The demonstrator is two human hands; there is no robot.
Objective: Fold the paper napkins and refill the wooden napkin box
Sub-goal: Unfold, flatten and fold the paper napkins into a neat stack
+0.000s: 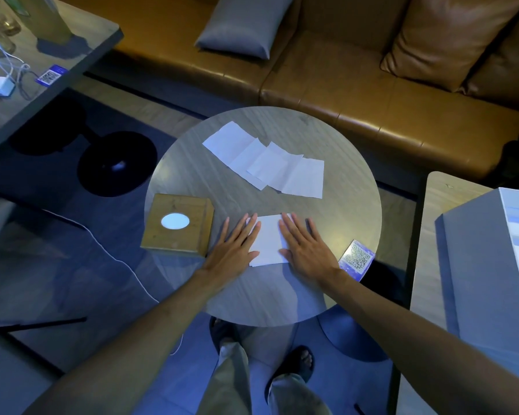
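Clearly the step in hand is pressing a crease into one paper napkin (pixel 268 241), which lies flat on the near part of the round table (pixel 189 175), just right of the wooden napkin box (pixel 177 224). The person's left hand (pixel 235 247) and right hand (pixel 307 245) both rest on it palm down with fingers straight, gripping nothing. One hand covers each side, so the white middle shows between them. To do this well, the person would likely sweep both palms outward along the fold with even pressure, keeping the edges lined up so the piece comes out square and fits the box. More napkins (pixel 267 163) lie fanned and overlapping on the far side, well apart from the hands. The box top shows a pale oval opening (pixel 175 221); whether it loads through there cannot be told. A QR-code card (pixel 357 259) lies near the right wrist and is best left clear of the napkin.
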